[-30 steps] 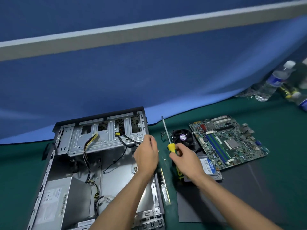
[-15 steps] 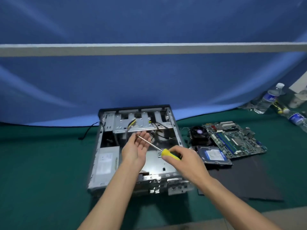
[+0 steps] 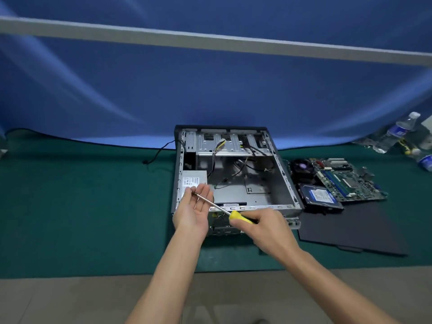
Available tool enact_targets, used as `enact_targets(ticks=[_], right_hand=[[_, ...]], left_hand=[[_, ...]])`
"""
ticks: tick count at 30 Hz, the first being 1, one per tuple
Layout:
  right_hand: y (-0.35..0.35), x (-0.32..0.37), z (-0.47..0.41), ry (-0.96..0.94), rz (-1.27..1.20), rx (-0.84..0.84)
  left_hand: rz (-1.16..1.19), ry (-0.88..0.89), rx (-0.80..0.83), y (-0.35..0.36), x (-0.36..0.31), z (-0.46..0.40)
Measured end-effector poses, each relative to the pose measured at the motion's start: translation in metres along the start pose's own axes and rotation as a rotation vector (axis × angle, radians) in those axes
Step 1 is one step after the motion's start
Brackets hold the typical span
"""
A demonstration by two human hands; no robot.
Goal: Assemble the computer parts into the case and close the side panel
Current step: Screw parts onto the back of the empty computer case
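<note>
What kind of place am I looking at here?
Probably a makeshift computer-repair bench or recording setup. An open computer case lies on a green table mat, loose parts such as a circuit board sit beside it, and a blue cloth backdrop hangs behind.

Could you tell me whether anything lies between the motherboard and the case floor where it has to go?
The case's right wall stands between them, so the motherboard must be lifted over it. Loose cables trail across the case floor. Nothing else visible blocks it.
</note>
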State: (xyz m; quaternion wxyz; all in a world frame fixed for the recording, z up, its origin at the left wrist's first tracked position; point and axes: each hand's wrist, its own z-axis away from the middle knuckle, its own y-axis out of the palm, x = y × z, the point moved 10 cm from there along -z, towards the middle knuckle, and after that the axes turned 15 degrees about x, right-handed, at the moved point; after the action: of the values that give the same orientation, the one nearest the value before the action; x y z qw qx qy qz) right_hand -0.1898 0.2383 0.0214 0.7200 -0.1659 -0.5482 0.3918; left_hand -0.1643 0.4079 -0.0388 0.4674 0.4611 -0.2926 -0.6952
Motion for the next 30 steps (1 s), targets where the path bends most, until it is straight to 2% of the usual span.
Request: enact_targets(ticks=[8,14,18,24,30], right_hand=[[0.017,0.007,0.001,0.01,0.094,0.107],[0.051,-0.003,-0.007,0.046,-0.082,0.299],[0.07,-0.008,-0.007,0.091,-0.053,0.368],[0.092,-0.008,0.005,0.172,0.025,0.329],[0.118,-0.004,0.016,0.229,-0.049,0.244]], left_hand=[[-0.063,0.041,-0.04,-0.034,-0.006,0.016],[-0.076,0.088,-0.079,-0.057,-0.008,0.023],[-0.119,0.069,-0.146,-0.08,-0.006,0.03],[-0.092,-0.033,-0.148,-0.093,-0.001,0.025],[-0.134,-0.156,-0.074,-0.092,-0.001,0.014]])
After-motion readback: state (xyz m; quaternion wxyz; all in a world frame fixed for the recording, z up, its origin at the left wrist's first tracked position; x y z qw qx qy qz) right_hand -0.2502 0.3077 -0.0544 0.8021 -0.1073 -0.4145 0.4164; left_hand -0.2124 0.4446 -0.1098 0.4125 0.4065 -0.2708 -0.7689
